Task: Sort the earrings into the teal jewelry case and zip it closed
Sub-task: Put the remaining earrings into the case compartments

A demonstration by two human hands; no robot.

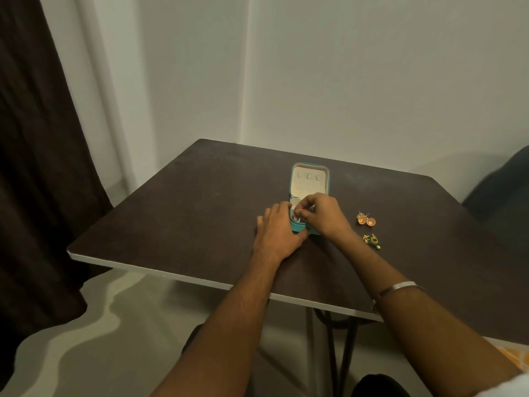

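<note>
A dark brown curtain (34, 167) hangs at the far left, beside a pale wall. The dark counter (177, 213) stands in front of it, its light edge toward the person.

The left hand (276, 230) rests flat on the counter against the left side of the teal jewelry case (309, 184), fingers straight and spread along the case's near-left corner, the thumb touching its front edge. That grip is relaxed and closed round nothing.

The case lies open, its long axis running away from the person. The lid lies folded back on the far side, its cream lining up, with three small tabs in a row across it. The base is nearer and mostly covered by the hands; through the gap a small gold-coloured piece shows in a near-left compartment, too small to name with certainty.

The right hand (320, 214) hovers over the base, fingers curled down with the tips drawn together over the compartments. The grip looks like a pinch, but whether anything is in it cannot be made out. A silver bangle (400, 287) circles that forearm.

Right of the case, apart from it, a pair of round orange earrings (366, 220) lies on the counter, the two touching. Just nearer the person lies a pair of green earrings (372, 240) with a pale bead at the near end.
</note>
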